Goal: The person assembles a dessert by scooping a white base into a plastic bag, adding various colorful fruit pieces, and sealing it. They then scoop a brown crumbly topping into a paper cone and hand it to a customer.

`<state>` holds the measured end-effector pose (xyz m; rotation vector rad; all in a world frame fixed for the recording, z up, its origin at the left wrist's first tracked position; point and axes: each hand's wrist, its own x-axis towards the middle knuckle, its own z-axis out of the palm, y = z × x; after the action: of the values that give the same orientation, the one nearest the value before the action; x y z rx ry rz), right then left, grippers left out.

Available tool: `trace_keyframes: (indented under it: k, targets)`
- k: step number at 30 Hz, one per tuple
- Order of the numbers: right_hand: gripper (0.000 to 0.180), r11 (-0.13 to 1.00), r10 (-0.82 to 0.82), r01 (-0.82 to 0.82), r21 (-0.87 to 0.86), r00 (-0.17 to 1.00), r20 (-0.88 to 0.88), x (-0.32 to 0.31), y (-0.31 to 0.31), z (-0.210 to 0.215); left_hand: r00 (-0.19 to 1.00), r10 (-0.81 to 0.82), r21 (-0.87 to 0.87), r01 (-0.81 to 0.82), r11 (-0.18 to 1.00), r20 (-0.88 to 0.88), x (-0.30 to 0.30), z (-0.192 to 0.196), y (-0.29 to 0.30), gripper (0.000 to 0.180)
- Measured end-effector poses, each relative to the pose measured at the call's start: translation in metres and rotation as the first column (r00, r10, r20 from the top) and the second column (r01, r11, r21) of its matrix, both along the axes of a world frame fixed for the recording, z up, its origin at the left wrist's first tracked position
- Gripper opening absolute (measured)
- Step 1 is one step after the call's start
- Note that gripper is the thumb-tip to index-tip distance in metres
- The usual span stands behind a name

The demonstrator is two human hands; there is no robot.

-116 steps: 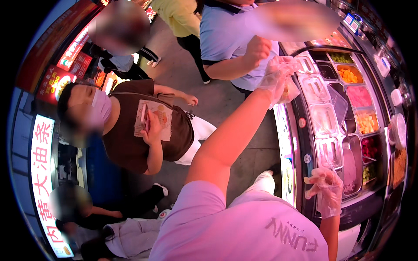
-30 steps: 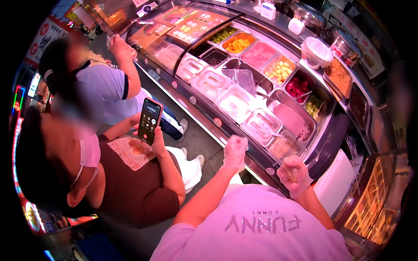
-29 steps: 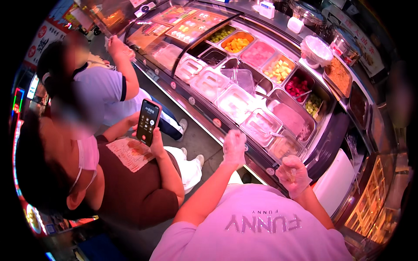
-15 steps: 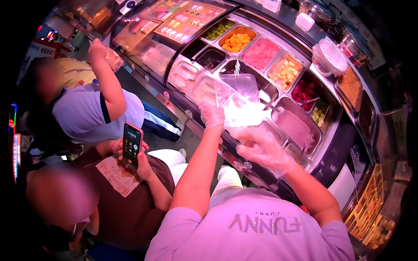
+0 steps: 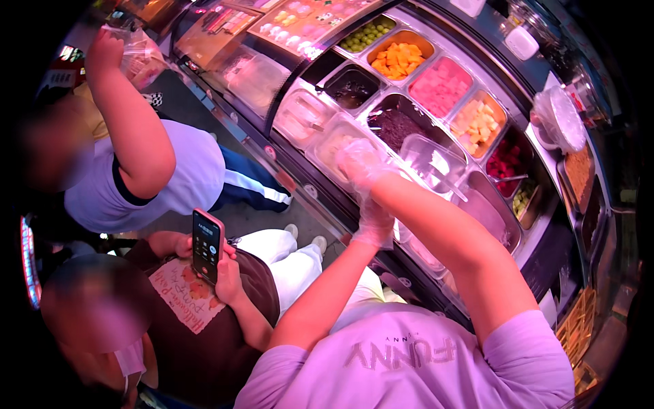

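My right hand [image 5: 362, 163], in a clear plastic glove, reaches down into a metal tray with pale contents [image 5: 334, 140] near the counter's front. Its fingers look bunched; whatever lies between them is hidden. My left hand [image 5: 377, 223], gloved too, is just under my right wrist at the counter's front edge, its fingers mostly covered by that wrist. Right of my right hand, a clear plastic container [image 5: 436, 158] sits tilted over the trays, beside a tray of dark purple food [image 5: 398, 126]. Whether my left hand touches the container I cannot tell. A pale handle [image 5: 449, 187] lies by it.
More trays hold orange cubes [image 5: 397, 60], pink cubes [image 5: 441, 87], pale yellow cubes [image 5: 479, 126] and green balls [image 5: 368, 34]. A plastic-covered bowl [image 5: 560, 117] stands at right. Left, one person holds a phone [image 5: 208, 247]; another raises a bag [image 5: 142, 60].
My right hand has crossed leftward over my left and into the pale tray. My left hand has come back toward me and right. The clear container now shows without the bright glare.
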<state>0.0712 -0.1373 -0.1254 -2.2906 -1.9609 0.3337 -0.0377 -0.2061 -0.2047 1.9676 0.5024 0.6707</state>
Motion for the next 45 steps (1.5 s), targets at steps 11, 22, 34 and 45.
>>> trace_keyframes:
  k: [11,22,34,45]
  targets:
    - [0.021,0.970,-0.180,0.173,0.172,0.983,0.028,0.005,-0.010,-0.039,0.939,-0.042,-0.111,0.005,0.994,-0.341,-0.022,0.043,-0.007,0.022]
    - [0.008,0.988,-0.133,0.086,0.125,0.885,0.446,0.026,0.002,-0.120,0.924,-0.115,0.079,0.154,0.985,-0.365,-0.024,0.021,-0.010,0.021]
    - [0.017,0.781,-0.241,0.560,0.276,0.678,-0.694,0.047,0.002,-0.066,0.995,0.050,0.256,-0.028,0.966,-0.080,-0.020,0.019,-0.017,0.040]
    - [0.035,0.767,0.108,0.439,-0.468,-0.808,-0.579,0.043,-0.032,0.047,0.996,0.087,0.336,-0.078,0.939,-0.013,-0.023,0.014,-0.013,0.055]
